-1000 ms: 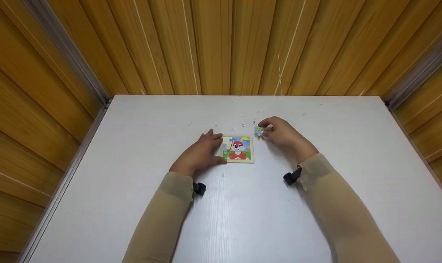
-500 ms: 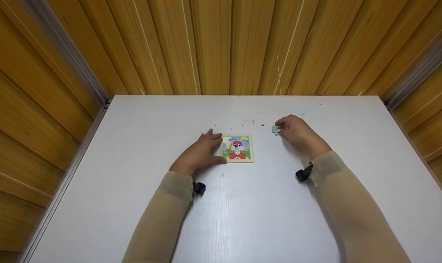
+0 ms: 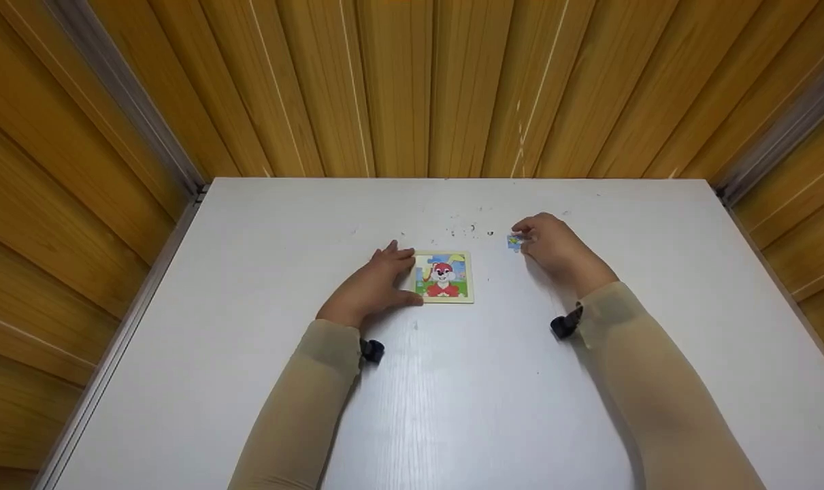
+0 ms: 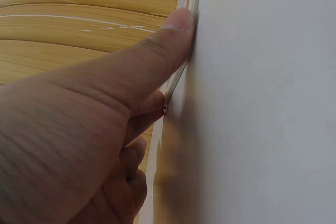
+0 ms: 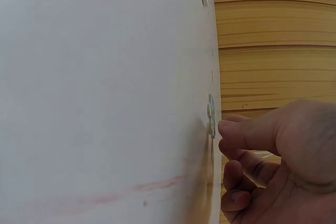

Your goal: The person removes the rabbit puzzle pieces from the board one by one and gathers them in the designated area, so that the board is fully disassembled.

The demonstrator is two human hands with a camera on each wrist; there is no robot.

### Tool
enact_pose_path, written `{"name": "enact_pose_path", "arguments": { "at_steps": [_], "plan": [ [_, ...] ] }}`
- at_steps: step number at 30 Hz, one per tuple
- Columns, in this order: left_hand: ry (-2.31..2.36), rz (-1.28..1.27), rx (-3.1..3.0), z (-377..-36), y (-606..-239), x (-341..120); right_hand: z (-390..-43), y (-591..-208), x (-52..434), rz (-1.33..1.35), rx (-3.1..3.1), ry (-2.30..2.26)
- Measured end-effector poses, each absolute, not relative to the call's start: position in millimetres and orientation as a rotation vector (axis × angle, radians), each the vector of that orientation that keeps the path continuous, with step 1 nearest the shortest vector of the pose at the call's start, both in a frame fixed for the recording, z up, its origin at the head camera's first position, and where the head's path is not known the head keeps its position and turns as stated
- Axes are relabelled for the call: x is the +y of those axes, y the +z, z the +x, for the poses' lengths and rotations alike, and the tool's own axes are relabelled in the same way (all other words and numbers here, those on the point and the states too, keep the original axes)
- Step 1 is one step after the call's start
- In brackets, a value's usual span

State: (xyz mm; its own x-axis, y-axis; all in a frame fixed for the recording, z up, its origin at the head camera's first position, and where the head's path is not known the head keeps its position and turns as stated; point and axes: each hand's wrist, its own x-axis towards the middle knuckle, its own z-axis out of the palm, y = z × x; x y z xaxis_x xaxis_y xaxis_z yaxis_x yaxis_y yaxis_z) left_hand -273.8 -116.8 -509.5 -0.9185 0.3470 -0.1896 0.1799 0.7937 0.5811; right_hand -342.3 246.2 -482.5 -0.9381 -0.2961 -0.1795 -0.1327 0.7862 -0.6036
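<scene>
Pinching a puzzle piece (image 3: 514, 241), right hand (image 3: 554, 248); left hand (image 3: 374, 286) bracing puzzle board (image 3: 444, 277).

You face a white surface (image 3: 452, 408) with faint wood grain. Small dark specks (image 3: 471, 228) lie scattered near its far edge. A faint reddish streak (image 5: 152, 186) marks it in the right wrist view. Vertical golden wood panelling (image 3: 398, 82) stands behind and to both sides, with grey metal strips (image 3: 122, 102) in the corners.
</scene>
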Motion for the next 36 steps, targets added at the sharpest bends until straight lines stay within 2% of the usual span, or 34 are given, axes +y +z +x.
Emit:
{"name": "enact_pose_path", "arguments": {
  "at_steps": [9, 23, 36],
  "plan": [
    [0.837, 0.375, 2.702, -274.3, -509.9, -116.5, -342.3, -474.5, 216.4, -0.269, 2.704, -0.953],
    [0.821, 0.388, 2.692, -273.7, -506.7, -119.4, -328.8, -465.8, 153.2, -0.363, 2.66, -1.131],
    [0.809, 0.449, 2.68, -274.6, -507.8, -117.4, -315.2, -487.0, 132.5, -0.416, 2.55, -1.181]
  ]
}}
